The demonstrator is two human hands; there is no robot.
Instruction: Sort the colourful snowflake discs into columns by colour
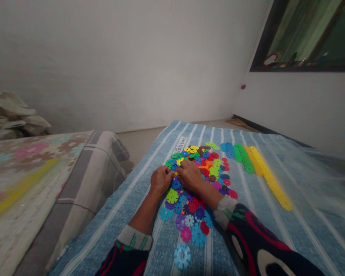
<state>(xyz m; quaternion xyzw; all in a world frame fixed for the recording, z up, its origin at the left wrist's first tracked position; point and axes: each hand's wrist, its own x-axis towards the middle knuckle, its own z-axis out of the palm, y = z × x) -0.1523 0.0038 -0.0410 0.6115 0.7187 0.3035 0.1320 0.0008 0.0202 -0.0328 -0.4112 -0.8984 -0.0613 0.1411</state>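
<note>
Notched plastic discs point(189, 220) in many colours lie in a loose pile on a striped blue cloth point(126, 203). At the pile's left edge, my left hand point(161, 179) is closed, its thumb and fingers pinched together. My right hand point(190, 175) reaches over the pile from the right with curled fingers, close to my left fingertips. A bit of yellow shows between the two hands, but what either one grips is hidden. One light blue disc point(182, 256) lies apart, nearest to me.
Right of the pile lie rows of discs sorted by colour: a blue row point(230, 149), a green row point(244, 158), an orange row point(254, 161) and a long yellow row point(271, 179). Clear plastic sheeting point(319, 180) covers the right side. A flowered bed cover point(43, 165) is at left.
</note>
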